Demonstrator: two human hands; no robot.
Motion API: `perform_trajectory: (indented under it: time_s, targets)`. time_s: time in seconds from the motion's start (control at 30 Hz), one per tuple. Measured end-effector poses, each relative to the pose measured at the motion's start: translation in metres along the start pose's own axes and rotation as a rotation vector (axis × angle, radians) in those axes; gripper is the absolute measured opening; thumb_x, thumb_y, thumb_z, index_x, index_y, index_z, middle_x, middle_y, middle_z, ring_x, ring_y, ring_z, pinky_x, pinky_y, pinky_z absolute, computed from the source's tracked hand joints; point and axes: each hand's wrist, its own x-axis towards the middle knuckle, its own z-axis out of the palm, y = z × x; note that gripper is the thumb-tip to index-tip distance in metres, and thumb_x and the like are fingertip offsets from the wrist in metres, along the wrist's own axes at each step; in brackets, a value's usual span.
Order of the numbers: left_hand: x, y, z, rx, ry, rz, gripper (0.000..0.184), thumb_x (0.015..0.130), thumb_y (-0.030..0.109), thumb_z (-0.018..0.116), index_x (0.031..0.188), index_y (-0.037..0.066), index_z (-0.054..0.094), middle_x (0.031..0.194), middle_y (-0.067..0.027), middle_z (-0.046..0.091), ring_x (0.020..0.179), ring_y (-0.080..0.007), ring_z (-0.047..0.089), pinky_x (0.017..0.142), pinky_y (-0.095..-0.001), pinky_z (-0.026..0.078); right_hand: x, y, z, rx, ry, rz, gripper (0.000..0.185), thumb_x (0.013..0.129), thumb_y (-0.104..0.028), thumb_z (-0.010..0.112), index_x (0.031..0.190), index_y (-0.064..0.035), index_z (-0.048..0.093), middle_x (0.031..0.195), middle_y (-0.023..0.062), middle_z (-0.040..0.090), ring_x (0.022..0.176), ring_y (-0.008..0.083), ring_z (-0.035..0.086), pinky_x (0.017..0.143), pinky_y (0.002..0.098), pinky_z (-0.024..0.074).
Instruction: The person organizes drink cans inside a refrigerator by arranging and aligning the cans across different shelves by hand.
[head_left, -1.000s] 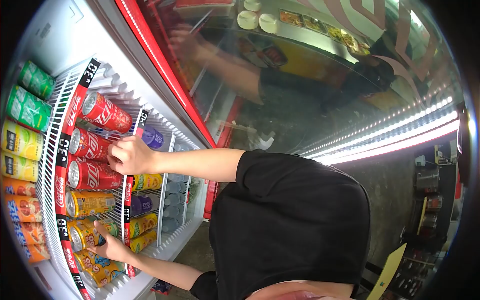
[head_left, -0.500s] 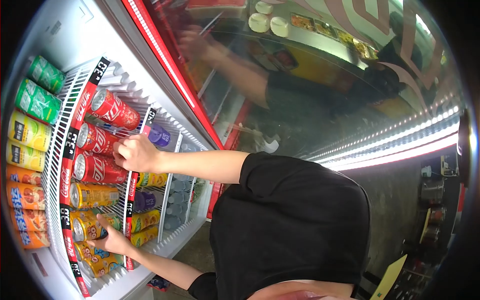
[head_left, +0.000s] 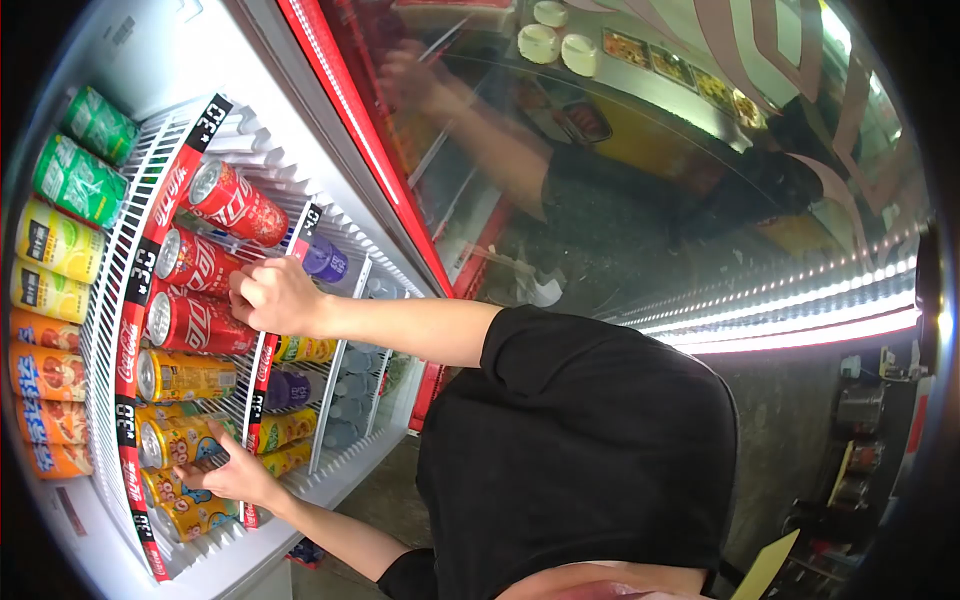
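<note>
My right hand has its fingers curled at the lower ends of two red cans, over the red shelf-edge strip; what its fingertips hold is hidden. Below it in the picture, my left hand has thumb and fingers spread beside a yellow can, close to another yellow can. A further red can leans at a slant in the same row. Between the red and yellow rows lies an orange-yellow can. The view is turned sideways, with can lids to the left.
Green cans, lemon cans and orange cans stand on the neighbouring shelf. Purple-topped bottles and clear bottles are on shelves nearer me. The glass door's red frame borders the fridge, with reflections in its glass.
The view has shifted slightly over the shelves. My left hand has slid off the yellow can's side toward the can beside it. My right hand remains curled at the shelf edge near the red cans.
</note>
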Motion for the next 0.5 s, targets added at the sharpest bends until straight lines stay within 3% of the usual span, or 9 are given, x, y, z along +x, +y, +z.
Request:
perform_trajectory:
  time_s: [0.13, 0.33, 0.5]
  targets:
    - [0.004, 0.011, -0.011, -0.061, -0.116, -0.161, 0.087, 0.086, 0.037, 0.082, 0.141, -0.012, 0.035, 0.138, -0.0324, 0.053, 0.124, -0.0435, 0.056, 0.108, -0.0496, 0.044, 0.000, -0.001, -0.001, 0.009, -0.010, 0.001, 0.019, 0.071, -0.011, 0.074, 0.072, -0.0068, 0.055, 0.058, 0.0083, 0.058, 0.052, 0.0288, 0.062, 0.048, 0.0402, 0.0499]
    - [0.002, -0.007, -0.005, -0.140, -0.083, -0.059, 0.085, 0.086, 0.036, 0.081, 0.140, -0.009, 0.034, 0.134, -0.0307, 0.055, 0.120, -0.0423, 0.058, 0.104, -0.0486, 0.045, 0.003, -0.005, -0.007, 0.003, -0.039, 0.026, 0.018, 0.072, -0.011, 0.074, 0.073, -0.0072, 0.056, 0.056, 0.0080, 0.057, 0.051, 0.0296, 0.062, 0.048, 0.0411, 0.0502]
    - [0.001, -0.009, -0.008, -0.106, -0.146, -0.095, 0.088, 0.084, 0.039, 0.082, 0.142, -0.007, 0.032, 0.133, -0.0320, 0.056, 0.118, -0.0446, 0.058, 0.102, -0.0506, 0.046, 0.001, -0.002, -0.003, 0.005, -0.032, 0.009, 0.018, 0.073, -0.011, 0.073, 0.072, -0.0070, 0.056, 0.056, 0.0088, 0.058, 0.051, 0.0303, 0.062, 0.047, 0.0418, 0.0500]
